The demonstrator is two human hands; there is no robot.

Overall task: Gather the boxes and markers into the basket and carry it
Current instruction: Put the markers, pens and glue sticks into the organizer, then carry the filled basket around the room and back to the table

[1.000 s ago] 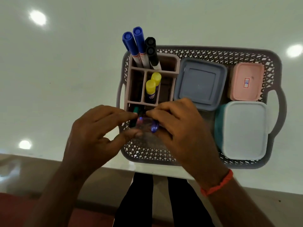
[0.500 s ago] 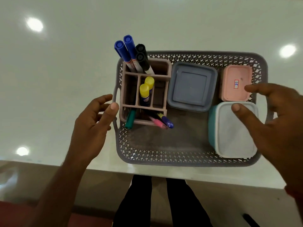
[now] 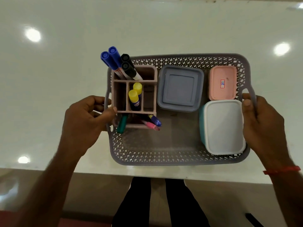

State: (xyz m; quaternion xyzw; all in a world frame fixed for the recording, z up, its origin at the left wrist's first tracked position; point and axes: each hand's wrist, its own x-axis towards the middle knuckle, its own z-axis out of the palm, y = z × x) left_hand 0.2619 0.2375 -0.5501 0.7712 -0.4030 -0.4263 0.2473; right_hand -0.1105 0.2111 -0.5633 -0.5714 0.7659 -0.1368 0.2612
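Observation:
A grey lattice basket (image 3: 164, 156) rests near the front edge of the white table (image 3: 65, 63). Inside on the left stands a pink organiser (image 3: 119, 94) with blue markers (image 3: 111, 61), black markers (image 3: 128, 68), yellow-capped glue sticks (image 3: 134, 97) and a few pens (image 3: 154, 123) in its front slot. A grey box (image 3: 180, 88), a pink box (image 3: 223, 82) and a white-lidded teal box (image 3: 224, 126) fill the right side. My left hand (image 3: 85, 122) grips the basket's left handle. My right hand (image 3: 264, 126) grips the right handle.
The table's front edge (image 3: 98, 171) runs just below the basket, with the floor (image 3: 82, 194) and my dark trouser legs (image 3: 157, 202) under it. Bright ceiling-light reflections dot the glossy tabletop.
Both hands left the pens in the organiser's front slot, moved apart to the basket's sides and closed around its two handles.

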